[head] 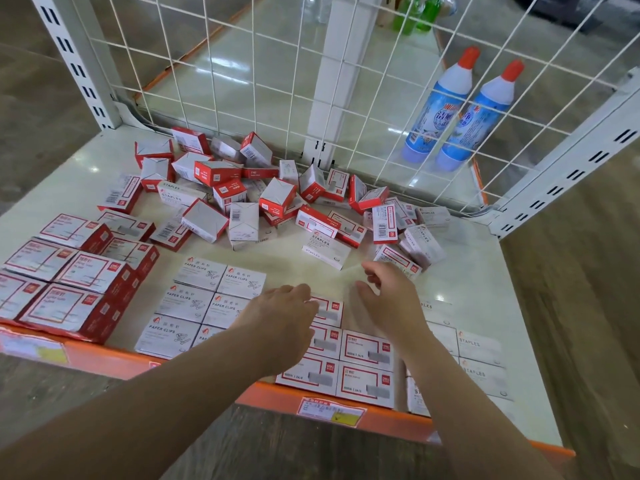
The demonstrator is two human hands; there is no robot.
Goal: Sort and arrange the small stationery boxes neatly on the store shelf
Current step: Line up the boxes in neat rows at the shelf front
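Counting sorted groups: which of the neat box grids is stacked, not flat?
The red-and-white grid of larger boxes at the shelf's far left; the paper-clip and staples grids lie flat.

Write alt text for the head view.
Two bare hands, left hand and right hand, hover over neat rows of red-and-white boxes at a shelf's orange front edge. Behind lies a jumbled pile of boxes.

Glossy shelf [467, 271]; cardboard boxes [242, 202]; wire grid [277, 64].
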